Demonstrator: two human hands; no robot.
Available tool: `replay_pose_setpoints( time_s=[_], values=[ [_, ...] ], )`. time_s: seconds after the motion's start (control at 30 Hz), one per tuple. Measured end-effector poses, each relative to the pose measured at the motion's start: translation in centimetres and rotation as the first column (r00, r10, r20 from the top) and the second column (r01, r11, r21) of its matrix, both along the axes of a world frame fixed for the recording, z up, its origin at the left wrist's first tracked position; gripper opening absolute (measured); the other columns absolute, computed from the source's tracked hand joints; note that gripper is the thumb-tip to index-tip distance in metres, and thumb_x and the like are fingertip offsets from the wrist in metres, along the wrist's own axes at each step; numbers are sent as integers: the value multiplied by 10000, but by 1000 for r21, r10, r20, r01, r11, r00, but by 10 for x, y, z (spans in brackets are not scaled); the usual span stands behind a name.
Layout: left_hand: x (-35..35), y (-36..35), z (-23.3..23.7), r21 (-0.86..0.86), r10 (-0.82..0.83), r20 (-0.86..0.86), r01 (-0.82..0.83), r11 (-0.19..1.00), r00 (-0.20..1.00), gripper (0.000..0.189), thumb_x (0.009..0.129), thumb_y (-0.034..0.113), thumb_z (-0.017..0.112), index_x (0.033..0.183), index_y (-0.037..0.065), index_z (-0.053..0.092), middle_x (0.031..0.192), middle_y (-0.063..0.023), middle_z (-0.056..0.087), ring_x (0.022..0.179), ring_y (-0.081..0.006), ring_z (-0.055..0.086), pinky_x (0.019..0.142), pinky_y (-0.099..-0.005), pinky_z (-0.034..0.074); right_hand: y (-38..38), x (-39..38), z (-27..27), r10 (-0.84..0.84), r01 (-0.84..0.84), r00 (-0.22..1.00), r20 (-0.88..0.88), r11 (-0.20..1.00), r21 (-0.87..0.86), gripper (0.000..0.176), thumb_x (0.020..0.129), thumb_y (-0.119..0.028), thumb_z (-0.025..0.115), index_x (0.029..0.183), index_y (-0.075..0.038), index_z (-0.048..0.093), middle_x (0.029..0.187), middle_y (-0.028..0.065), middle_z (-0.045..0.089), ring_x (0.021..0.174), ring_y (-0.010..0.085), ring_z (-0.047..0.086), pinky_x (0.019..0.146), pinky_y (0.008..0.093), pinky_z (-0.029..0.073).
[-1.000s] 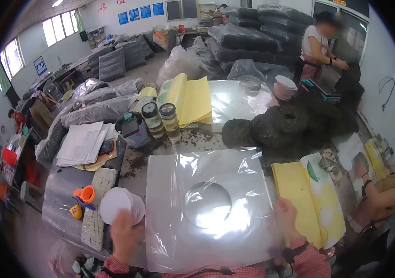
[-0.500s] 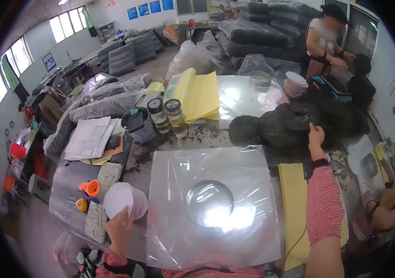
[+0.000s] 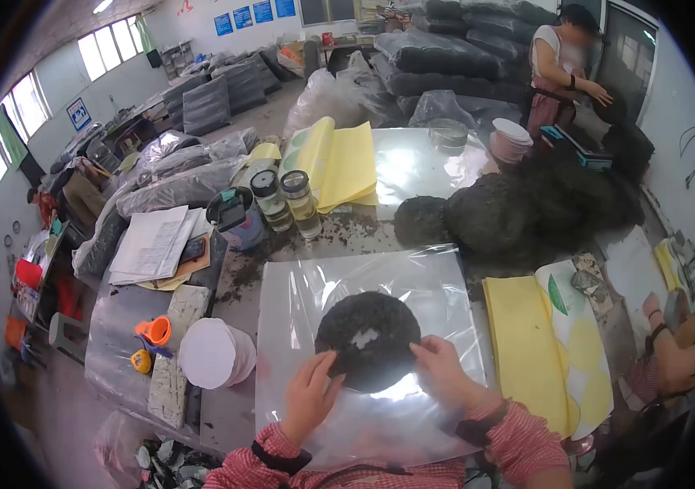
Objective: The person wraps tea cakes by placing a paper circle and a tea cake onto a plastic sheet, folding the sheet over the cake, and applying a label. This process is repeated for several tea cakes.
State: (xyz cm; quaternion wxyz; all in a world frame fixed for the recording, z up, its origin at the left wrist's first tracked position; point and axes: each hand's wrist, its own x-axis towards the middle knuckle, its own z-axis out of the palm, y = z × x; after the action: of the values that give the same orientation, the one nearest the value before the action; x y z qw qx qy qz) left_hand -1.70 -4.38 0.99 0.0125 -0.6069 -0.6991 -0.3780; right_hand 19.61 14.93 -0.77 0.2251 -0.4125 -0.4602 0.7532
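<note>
In front of me is a thin, round sheet of dark dried seaweed (image 3: 368, 314) with a pale ragged gap in its middle. My left hand (image 3: 307, 399) has its fingers on the lower left edge of it, and my right hand (image 3: 449, 375) pinches the right edge. Under the seaweed lies a clear plastic sheet (image 3: 299, 285); the round clear shape at its centre is covered. A stack of round white paper discs (image 3: 215, 352) stands left of my left hand. Beyond the plastic, a heap of dark round seaweed sheets (image 3: 494, 220) fills the right side of the table.
Yellow bags (image 3: 527, 342) lie to the right, with more yellow bags (image 3: 347, 163) behind. Two lidded jars (image 3: 300, 208), a bucket (image 3: 241, 232) and papers (image 3: 152, 244) stand back left. An orange tape holder (image 3: 158, 329) is left. A co-worker (image 3: 555, 65) handles seaweed across; another person's arm (image 3: 681, 350) is right.
My right hand has come from the heap to the middle with a seaweed sheet. My left hand has left the paper discs and now holds the seaweed's left edge. The plastic's round centre is covered.
</note>
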Motion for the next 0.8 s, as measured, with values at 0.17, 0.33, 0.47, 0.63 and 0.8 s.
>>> replay_pose_setpoints(
  time_s=[0.17,0.33,0.47,0.63,0.8],
  values=[
    [-13,16,-22,-211,26,-122,-52,976,992,684,802,331,815,1343,3,555,1204,-192,628,1087,-380,617,910,-435,514,3,-10,8,-125,-248,920,370,547,800,692,776,-323,869,1266,25,528,1038,136,588,886,218,636,737,354,538],
    [-28,72,40,-520,-100,-91,38,853,991,1069,628,341,921,1437,-112,389,1289,-229,552,1105,-365,626,887,-393,550,4,-83,31,-22,-748,663,748,9,664,1054,666,-281,878,1465,117,319,1171,230,543,963,365,647,777,413,565],
    [-32,93,6,-725,-317,-219,64,686,923,1218,492,301,965,1404,-208,338,1250,-273,534,1015,-355,671,813,-373,589,-17,-106,-17,-119,-859,506,854,17,512,1032,623,-147,870,1427,193,322,1154,274,543,813,365,691,730,366,593],
    [-36,100,-21,-787,-543,-230,174,592,807,1187,506,494,912,1307,-242,434,1174,-319,554,898,-379,690,777,-377,590,-8,-108,0,65,-898,430,900,-76,434,1044,487,-292,943,1269,240,502,1182,335,516,881,363,715,780,314,606],
    [-34,102,-39,-812,-499,-138,191,552,855,1037,497,416,939,1228,-181,508,1170,-301,557,909,-403,688,804,-394,585,-8,-109,-35,83,-897,405,910,-153,414,747,494,-272,937,1061,130,667,1077,274,548,849,350,716,739,320,602]
  ],
)
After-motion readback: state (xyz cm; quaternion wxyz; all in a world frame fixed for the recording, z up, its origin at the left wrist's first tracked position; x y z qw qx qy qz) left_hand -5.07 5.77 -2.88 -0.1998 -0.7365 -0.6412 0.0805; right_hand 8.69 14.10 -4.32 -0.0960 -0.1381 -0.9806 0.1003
